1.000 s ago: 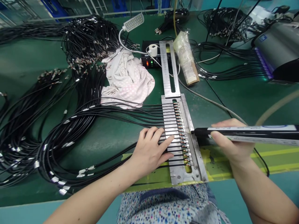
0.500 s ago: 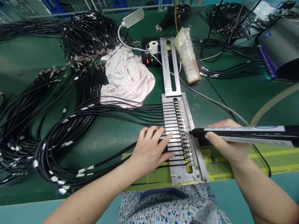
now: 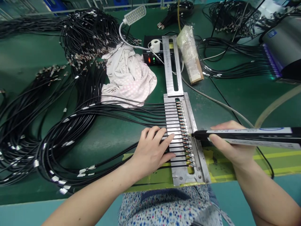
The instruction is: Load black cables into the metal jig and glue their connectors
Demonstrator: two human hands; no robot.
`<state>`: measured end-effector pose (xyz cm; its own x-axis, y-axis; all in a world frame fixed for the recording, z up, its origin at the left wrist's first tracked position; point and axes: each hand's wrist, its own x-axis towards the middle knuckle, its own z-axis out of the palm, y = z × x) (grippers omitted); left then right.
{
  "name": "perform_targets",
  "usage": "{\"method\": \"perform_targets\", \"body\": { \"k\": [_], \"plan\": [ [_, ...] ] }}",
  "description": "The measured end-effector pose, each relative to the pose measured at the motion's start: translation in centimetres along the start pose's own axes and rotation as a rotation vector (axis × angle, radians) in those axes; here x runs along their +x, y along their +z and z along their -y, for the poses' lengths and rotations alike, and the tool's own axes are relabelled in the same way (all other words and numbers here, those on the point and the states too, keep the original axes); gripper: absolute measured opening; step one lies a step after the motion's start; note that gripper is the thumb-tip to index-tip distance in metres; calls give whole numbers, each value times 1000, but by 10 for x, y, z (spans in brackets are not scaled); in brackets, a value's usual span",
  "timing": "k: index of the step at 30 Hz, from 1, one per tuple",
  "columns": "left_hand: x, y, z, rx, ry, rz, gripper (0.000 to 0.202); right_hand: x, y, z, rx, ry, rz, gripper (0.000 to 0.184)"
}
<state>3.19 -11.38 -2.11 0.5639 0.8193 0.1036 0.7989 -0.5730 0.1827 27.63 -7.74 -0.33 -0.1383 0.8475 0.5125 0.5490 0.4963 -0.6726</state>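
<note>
A metal fixture (image 3: pixel 175 171) holds a row of black cables (image 3: pixel 155 113) side by side, their small metal-tipped connectors (image 3: pixel 185 142) lined up along its slot. My left hand (image 3: pixel 151 150) lies over the cables at the fixture's left edge, fingers spread, fingertips resting on them. From the right, my right hand (image 3: pixel 231 144) grips a thick black pen-shaped tool (image 3: pixel 254 134) with white labels. Its thin tip points left at the connectors around the middle of the row; whether it touches one I cannot tell.
Behind the fixture are a slotted metal plate (image 3: pixel 168 69), a black control box (image 3: pixel 148 59), a lamp (image 3: pixel 135 15) and a plastic-wrapped block (image 3: pixel 189 56). A crumpled cloth (image 3: pixel 131 78) and cable bundles (image 3: pixel 89 34) lie left. A grey machine (image 3: pixel 284 40) and pale hose (image 3: pixel 277 103) are right.
</note>
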Motion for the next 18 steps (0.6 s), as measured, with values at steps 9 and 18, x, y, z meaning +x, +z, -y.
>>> {"method": "perform_targets", "body": {
  "k": [9, 18],
  "plan": [
    [-1, 1, 0, 12, 8, -20, 48, 0, -1, -1, 39, -18, 9, 11],
    [0, 1, 0, 13, 13, -27, 48, -2, 0, -9, 37, -50, -97, 12]
  ]
}}
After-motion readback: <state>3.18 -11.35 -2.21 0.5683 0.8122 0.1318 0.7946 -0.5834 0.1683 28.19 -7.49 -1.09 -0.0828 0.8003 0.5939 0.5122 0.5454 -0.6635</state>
